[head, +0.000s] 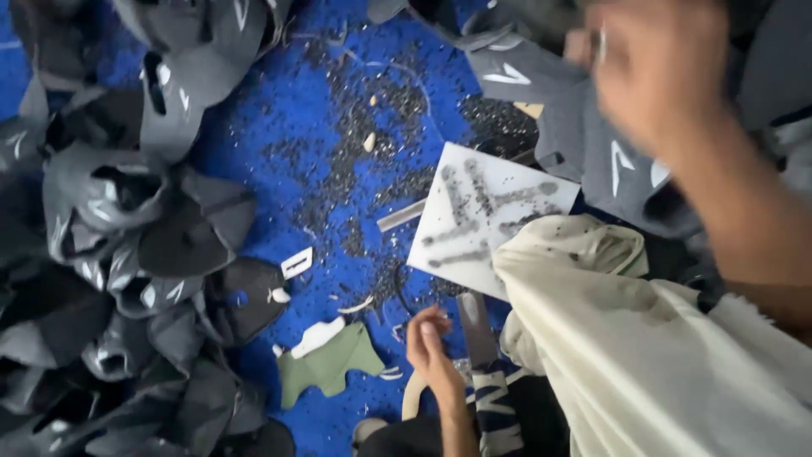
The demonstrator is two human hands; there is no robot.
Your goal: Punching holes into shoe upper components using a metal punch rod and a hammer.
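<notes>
On a blue floor (279, 161) strewn with dark shavings, the person sits among heaps of grey shoe uppers. At the upper right the right hand (655, 63) is blurred by motion, fingers spread loosely over a pile of grey uppers (584, 144); whether it grips one of them cannot be told. Low in the middle the left hand (431, 343) rests with fingers curled, touching or just beside a narrow blade-like tool (475, 326) that points up toward a white board (478, 216); whether the fingers clamp the tool cannot be told either. The hands are well apart. That board lies flat between them, smeared with dark streaks, its lower right corner covered by a cream cloth (643, 347) that drapes down across the person's lap. Left of the left hand lies a green cut-out piece (326, 364), with a white scrap (317, 336) touching its upper edge. A small white tag (297, 262) lies farther up on the floor. Along the left side a larger heap of grey and black uppers (127, 254) runs from top to bottom.
</notes>
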